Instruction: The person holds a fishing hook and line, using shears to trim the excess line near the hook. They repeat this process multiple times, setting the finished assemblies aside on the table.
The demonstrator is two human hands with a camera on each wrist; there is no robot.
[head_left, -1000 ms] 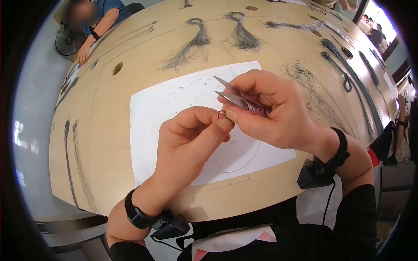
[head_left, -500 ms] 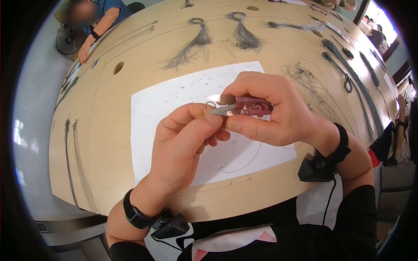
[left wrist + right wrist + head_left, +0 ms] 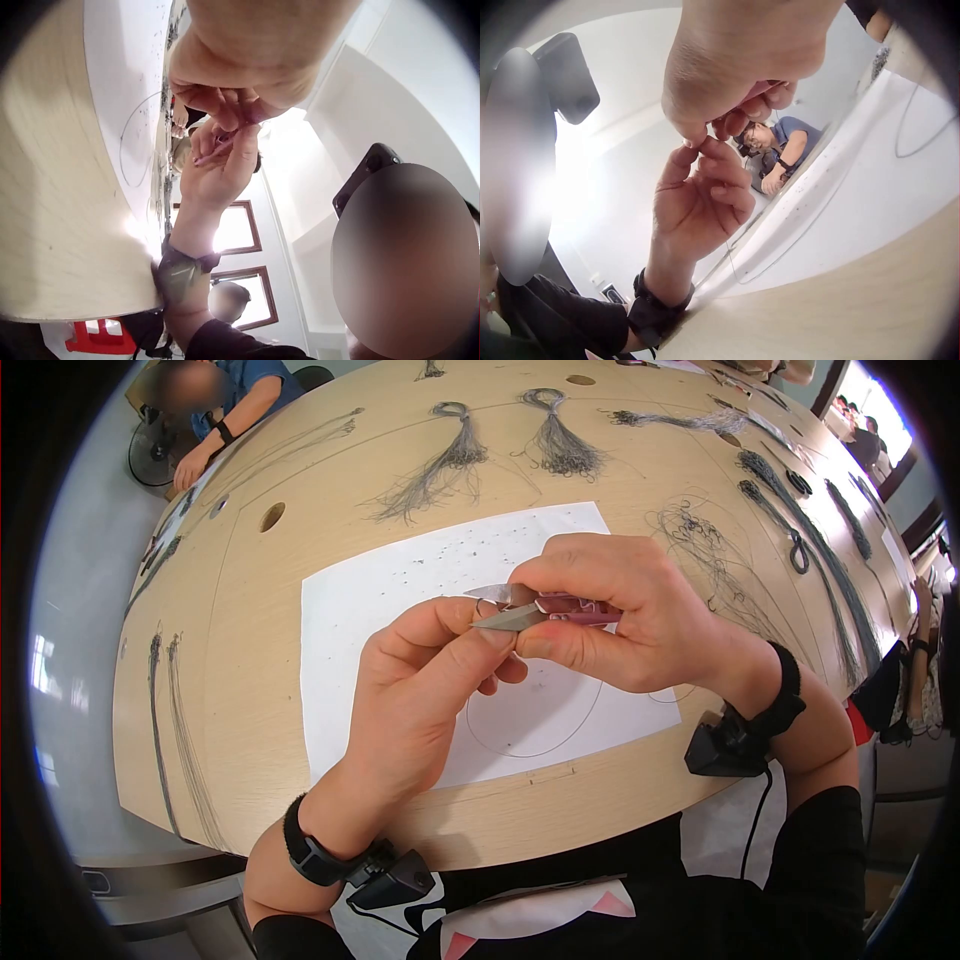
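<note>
Between thumb and forefinger my left hand [image 3: 410,695] pinches a thin dark strand [image 3: 537,756], whose small loop stands up above the fingertips. The rest of the strand hangs in a wide curve over the white paper. My right hand [image 3: 625,615] holds small pink-handled snips [image 3: 515,617], their blades spread and pointing left at the left fingertips. One blade lies across the left thumb tip, while the other passes behind the loop. In the right wrist view, the left hand [image 3: 701,202] meets the right thumb tip, and the blades are hidden.
White paper [image 3: 345,660] with dark specks lies on the wooden table [image 3: 240,710]. Looped strand bundles [image 3: 560,445] lie beyond it, a loose tangle [image 3: 700,550] at right, and thicker dark bundles [image 3: 810,550] farther right. Another person [image 3: 235,410] sits at the far left.
The snips have come down from above the fingers and turned level, with the blades now at the left fingertips by the loop. My left hand has shifted slightly left.
</note>
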